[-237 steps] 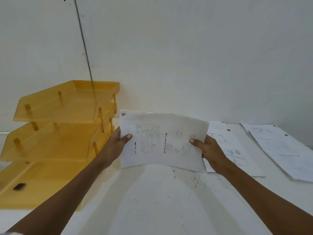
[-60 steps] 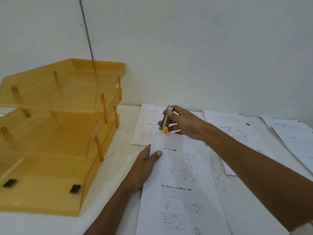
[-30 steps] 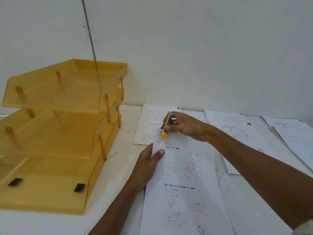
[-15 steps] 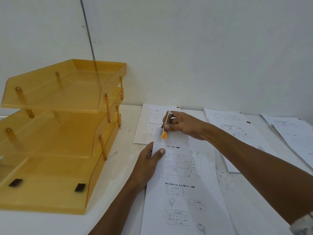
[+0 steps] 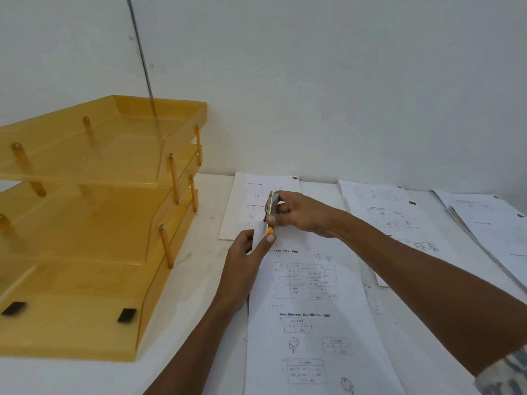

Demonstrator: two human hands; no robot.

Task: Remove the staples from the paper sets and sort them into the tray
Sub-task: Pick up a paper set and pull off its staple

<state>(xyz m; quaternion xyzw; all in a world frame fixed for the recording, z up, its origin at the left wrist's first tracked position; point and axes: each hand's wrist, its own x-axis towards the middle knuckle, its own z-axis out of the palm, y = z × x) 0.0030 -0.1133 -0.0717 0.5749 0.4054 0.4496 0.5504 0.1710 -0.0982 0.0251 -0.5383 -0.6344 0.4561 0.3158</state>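
Note:
A printed paper set (image 5: 310,303) lies lengthwise on the white table in front of me. My left hand (image 5: 245,252) pinches its top left corner, lifted slightly off the table. My right hand (image 5: 299,215) grips a metal staple remover (image 5: 270,212) with an orange tip, which touches that same corner. The staple itself is hidden by my fingers. A yellow three-tier tray (image 5: 94,223) stands to the left, its tiers holding no paper.
Another paper set (image 5: 251,203) lies behind my hands. Further sets lie at the right (image 5: 390,218) and far right (image 5: 493,223). A white wall rises close behind the table. Small dark specks dot the tabletop near the papers.
My left hand has moved up from pressing the sheet's left edge to pinching its top corner. The right hand with the staple remover has barely shifted.

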